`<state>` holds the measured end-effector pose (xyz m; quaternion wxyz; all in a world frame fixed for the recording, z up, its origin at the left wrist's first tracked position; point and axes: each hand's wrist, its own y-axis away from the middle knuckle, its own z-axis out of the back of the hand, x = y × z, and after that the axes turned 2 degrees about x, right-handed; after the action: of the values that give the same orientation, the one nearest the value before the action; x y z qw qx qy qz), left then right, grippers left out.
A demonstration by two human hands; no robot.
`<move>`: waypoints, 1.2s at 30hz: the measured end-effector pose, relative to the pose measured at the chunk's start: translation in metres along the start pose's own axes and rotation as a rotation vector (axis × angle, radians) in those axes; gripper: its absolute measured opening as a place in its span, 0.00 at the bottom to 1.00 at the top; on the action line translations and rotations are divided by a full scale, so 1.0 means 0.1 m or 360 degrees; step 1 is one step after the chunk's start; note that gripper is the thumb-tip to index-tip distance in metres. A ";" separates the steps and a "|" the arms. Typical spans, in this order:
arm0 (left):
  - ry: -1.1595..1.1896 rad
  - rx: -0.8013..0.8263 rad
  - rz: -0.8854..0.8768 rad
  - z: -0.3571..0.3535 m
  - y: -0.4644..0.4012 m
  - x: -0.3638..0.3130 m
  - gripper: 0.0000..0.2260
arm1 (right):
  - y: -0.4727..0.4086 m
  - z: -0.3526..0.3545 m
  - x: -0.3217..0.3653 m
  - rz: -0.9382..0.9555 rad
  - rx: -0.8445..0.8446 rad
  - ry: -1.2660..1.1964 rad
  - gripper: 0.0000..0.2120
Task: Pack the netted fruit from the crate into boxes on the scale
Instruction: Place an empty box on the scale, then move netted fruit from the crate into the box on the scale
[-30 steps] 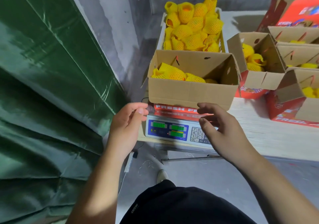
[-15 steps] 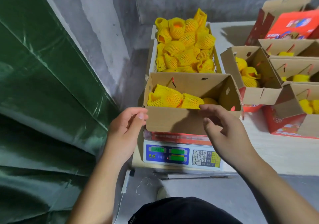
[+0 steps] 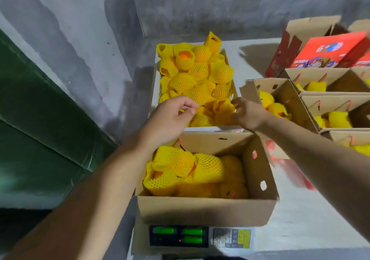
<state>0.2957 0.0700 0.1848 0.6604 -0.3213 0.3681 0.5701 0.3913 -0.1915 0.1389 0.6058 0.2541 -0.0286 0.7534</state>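
A white crate [image 3: 153,91] heaped with fruit in yellow foam nets [image 3: 200,69] stands at the back. In front of it an open cardboard box [image 3: 204,209] sits on a scale [image 3: 180,237] with green lit displays. Several netted fruit [image 3: 174,159] lie in the box, mostly at its left. Both my arms reach over the box to the crate's near end. My left hand [image 3: 172,115] hovers there with loosely curled fingers and holds nothing. My right hand [image 3: 247,111] has its fingers spread at a netted fruit [image 3: 222,109] and does not grip it.
To the right, several open cardboard boxes [image 3: 284,93] holding netted fruit stand on the white table [image 3: 300,219]. Red printed cartons [image 3: 330,49] are at the back right. A green tarp [image 3: 40,119] hangs at the left, and a grey wall stands behind.
Both hands have left the box's front edge and moved forward over the box to the crate's near end. The view has shifted forward and looks more steeply down.
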 end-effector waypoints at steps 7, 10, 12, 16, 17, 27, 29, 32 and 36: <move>-0.0528 0.0126 0.0211 -0.41 -1.30 0.35 0.12 | -0.86 -0.34 -0.32 0.0121 -0.0109 0.0511 0.38; -0.0845 0.0177 0.0414 -0.54 -1.72 0.48 0.23 | -0.90 -0.44 -0.33 0.0114 -0.0193 0.0591 0.36; -0.1033 0.0291 0.0558 -0.66 -1.88 0.57 0.32 | -0.91 -0.44 -0.33 0.0080 -0.0196 0.0585 0.36; -0.1398 0.0205 0.0746 -0.88 -2.01 0.73 0.45 | -0.88 -0.46 -0.34 0.0122 -0.0282 0.0535 0.37; -0.1431 0.0161 0.0757 -0.89 -2.03 0.74 0.43 | -0.87 -0.46 -0.35 0.0147 -0.0300 0.0518 0.37; -0.0634 -0.0034 0.0820 -0.75 -1.96 0.59 0.41 | -0.83 -0.46 -0.37 0.0256 -0.0493 0.0177 0.43; -0.0068 -0.0250 0.0865 -0.67 -1.85 0.46 0.39 | -0.78 -0.45 -0.36 0.0231 -0.0562 0.0041 0.42; 0.0581 -0.0360 0.0992 -0.56 -1.55 0.15 0.38 | -0.59 -0.38 -0.32 0.0276 -0.0664 -0.0518 0.39; 0.1452 -0.0336 0.0835 -0.42 -0.96 -0.24 0.34 | -0.18 0.07 -0.18 0.0420 -0.0650 -0.1048 0.38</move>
<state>0.3839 0.0078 0.1837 0.2329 -0.4983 0.6263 0.5524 0.4131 -0.2048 0.1325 0.5005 0.3503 -0.4023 0.6819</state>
